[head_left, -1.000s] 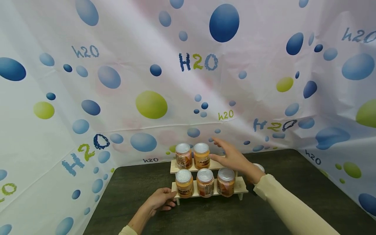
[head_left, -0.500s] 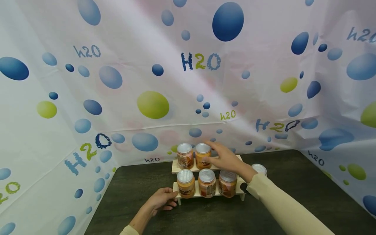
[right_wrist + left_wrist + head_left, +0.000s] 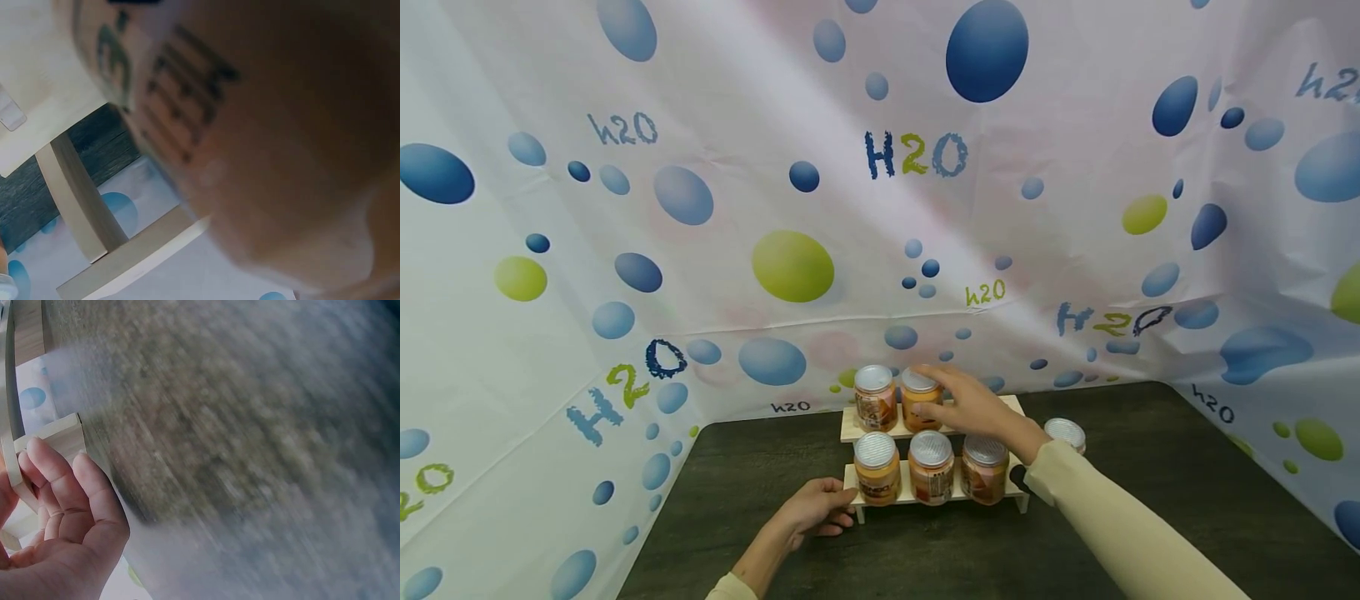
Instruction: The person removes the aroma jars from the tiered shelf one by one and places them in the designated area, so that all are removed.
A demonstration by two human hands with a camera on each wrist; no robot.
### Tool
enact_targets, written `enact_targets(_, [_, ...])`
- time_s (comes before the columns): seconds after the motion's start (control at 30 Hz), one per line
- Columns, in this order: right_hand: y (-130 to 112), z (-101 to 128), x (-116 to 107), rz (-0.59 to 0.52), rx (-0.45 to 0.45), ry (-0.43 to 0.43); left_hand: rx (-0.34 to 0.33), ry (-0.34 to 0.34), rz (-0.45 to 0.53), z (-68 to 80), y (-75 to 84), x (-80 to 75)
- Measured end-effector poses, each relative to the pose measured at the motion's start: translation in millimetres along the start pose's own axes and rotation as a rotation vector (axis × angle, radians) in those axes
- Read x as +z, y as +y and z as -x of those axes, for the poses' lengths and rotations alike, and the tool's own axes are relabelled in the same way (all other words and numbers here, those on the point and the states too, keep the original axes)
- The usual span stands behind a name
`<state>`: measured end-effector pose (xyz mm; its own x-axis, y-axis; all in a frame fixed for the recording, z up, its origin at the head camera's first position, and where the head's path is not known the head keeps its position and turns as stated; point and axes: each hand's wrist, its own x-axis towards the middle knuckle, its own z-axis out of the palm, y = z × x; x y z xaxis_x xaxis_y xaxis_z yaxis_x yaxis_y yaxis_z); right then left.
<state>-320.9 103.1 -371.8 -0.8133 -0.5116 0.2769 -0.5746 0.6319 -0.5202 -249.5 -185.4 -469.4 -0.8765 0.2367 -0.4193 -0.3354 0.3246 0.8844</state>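
A two-tier wooden rack [image 3: 1000, 407] stands on the dark table and carries orange jars with silver lids. The upper step has two jars and the lower step has three [image 3: 930, 468]. My right hand [image 3: 934, 392] reaches over the lower row and grips the upper right jar [image 3: 912, 419], fingers over its lid and thumb on its front. That jar [image 3: 250, 125] fills the right wrist view as a blur, with a rack leg [image 3: 81, 206] beside it. My left hand [image 3: 835, 504] holds the left end of the lower step, its fingers [image 3: 56, 481] curled on the wooden edge [image 3: 59, 434].
One more silver-lidded jar [image 3: 1066, 433] stands on the table right of the rack, behind my right forearm. Bubble-patterned sheets wall in the table at the back and both sides. Dark tabletop [image 3: 1150, 517] lies bare in front and to the right.
My right hand has moved left and down from the air beside the upper step onto the upper right jar and closed on it. The left hand has stayed on the rack.
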Motion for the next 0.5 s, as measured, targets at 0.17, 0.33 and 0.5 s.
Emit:
enact_targets(0.17, [0.2, -0.8, 0.0, 0.008, -0.002, 0.002, -0.003, 0.0, -0.001, -0.5, -0.2, 0.1])
enact_targets(0.33, [1.7, -1.1, 1.4, 0.01, -0.007, 0.003, 0.003, 0.0, -0.005, -1.1, -0.5, 0.2])
enact_targets(0.5, [4.5, -1.2, 3.9, -0.008, 0.015, -0.009, 0.003, -0.001, -0.015, -1.2, -0.9, 0.3])
